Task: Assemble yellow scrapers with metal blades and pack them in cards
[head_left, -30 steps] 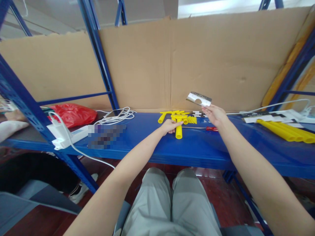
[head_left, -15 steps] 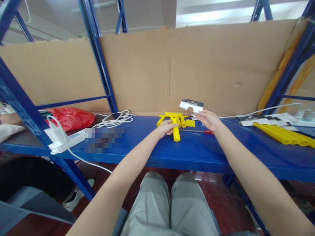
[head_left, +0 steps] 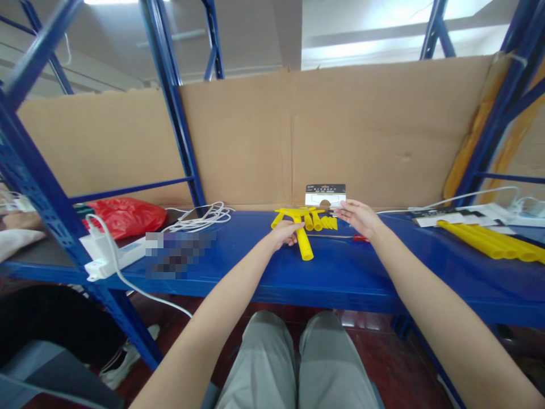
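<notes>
My left hand (head_left: 286,234) is closed around a yellow T-shaped plastic handle (head_left: 304,245), its tube end pointing down toward me. My right hand (head_left: 354,215) pinches a black-and-white packaging card (head_left: 326,196) by its lower right edge; the card stands upright and has a rounded notch at the bottom. Behind the left hand, more yellow plastic parts (head_left: 315,220) lie on the blue shelf, with a row of small yellow pieces (head_left: 329,222) beside them. A screwdriver with a red handle (head_left: 361,238) lies just below my right hand.
Yellow tubes (head_left: 489,241) and more printed cards (head_left: 451,218) lie on the blue shelf (head_left: 238,272) at right. To the left are a white power strip (head_left: 128,254), coiled white cable (head_left: 208,216) and a red plastic bag (head_left: 123,217). Cardboard (head_left: 238,142) lines the back.
The packaging card has turned from tilted to upright and faces me more squarely. The T-shaped handle's lower end has swung slightly to the right. The camera view has tilted up a little.
</notes>
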`<state>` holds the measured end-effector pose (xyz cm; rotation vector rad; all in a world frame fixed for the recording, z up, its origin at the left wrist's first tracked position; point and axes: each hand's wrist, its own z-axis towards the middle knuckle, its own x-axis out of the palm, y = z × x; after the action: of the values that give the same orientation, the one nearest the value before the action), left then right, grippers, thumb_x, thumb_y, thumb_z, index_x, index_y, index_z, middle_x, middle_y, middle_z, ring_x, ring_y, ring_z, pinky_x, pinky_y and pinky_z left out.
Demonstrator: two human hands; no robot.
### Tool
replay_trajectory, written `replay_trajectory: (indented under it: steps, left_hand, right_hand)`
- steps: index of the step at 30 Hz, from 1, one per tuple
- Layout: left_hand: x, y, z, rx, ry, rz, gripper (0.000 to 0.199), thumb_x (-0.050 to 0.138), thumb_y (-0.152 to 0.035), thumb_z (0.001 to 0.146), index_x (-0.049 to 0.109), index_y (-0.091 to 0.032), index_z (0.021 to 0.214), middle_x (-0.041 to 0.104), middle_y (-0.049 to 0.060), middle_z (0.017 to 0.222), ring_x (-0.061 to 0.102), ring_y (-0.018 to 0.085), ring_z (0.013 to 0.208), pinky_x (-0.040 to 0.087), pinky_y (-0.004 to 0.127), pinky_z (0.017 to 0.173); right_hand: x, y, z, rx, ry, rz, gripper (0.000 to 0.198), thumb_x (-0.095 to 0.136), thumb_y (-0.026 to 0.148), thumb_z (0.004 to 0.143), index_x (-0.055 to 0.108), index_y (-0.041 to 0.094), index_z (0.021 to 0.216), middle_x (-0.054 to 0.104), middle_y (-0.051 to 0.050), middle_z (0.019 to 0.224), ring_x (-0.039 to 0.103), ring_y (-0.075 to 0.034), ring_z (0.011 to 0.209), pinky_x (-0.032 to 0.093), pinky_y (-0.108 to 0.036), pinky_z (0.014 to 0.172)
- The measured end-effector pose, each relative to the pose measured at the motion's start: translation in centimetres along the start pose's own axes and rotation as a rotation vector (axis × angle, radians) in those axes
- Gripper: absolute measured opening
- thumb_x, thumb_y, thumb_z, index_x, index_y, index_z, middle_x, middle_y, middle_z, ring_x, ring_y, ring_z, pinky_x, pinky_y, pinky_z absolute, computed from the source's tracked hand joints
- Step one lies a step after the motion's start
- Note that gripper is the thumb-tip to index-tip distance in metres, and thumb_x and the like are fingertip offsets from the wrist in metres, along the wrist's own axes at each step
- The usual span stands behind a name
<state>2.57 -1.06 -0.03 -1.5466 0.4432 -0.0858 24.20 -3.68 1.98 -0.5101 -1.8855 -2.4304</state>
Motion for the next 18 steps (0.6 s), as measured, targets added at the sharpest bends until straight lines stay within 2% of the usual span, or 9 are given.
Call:
replay_trajectory:
  steps: [8, 12, 18]
  left_hand:
    - [-0.08, 0.09, -0.01, -0.022, 0.076, 0.005, 0.020, 0.059, -0.027, 0.089, 0.056, -0.015, 0.074, 0.053, 0.000, 0.050, 0.043, 0.007, 0.038, 0.029, 0.019, 0.037]
    - [-0.10, 0.19, 0.22, -0.047, 0.090, -0.006, 0.022, 0.055, -0.023, 0.090, 0.055, -0.015, 0.070, 0.054, 0.001, 0.051, 0.044, 0.008, 0.039, 0.029, 0.020, 0.037]
    - [0.06, 0.25, 0.18, -0.051, 0.080, -0.044, 0.023, 0.057, -0.023, 0.089, 0.055, -0.016, 0.067, 0.054, 0.002, 0.048, 0.044, 0.008, 0.036, 0.028, 0.019, 0.036]
  right_hand:
    - [-0.35, -0.22, 0.57, 0.023, -0.012, 0.020, 0.020, 0.056, 0.011, 0.088, 0.059, 0.020, 0.070, 0.070, -0.002, 0.072, 0.065, -0.009, 0.064, 0.053, -0.018, 0.065]
    - [-0.56, -0.36, 0.69, 0.007, -0.001, 0.006, 0.017, 0.061, 0.012, 0.085, 0.059, 0.020, 0.071, 0.071, -0.002, 0.073, 0.066, -0.010, 0.066, 0.054, -0.021, 0.067]
    - [-0.10, -0.02, 0.29, 0.044, -0.049, 0.039, 0.022, 0.055, 0.009, 0.088, 0.059, 0.019, 0.069, 0.069, -0.001, 0.068, 0.064, -0.008, 0.061, 0.052, -0.017, 0.061]
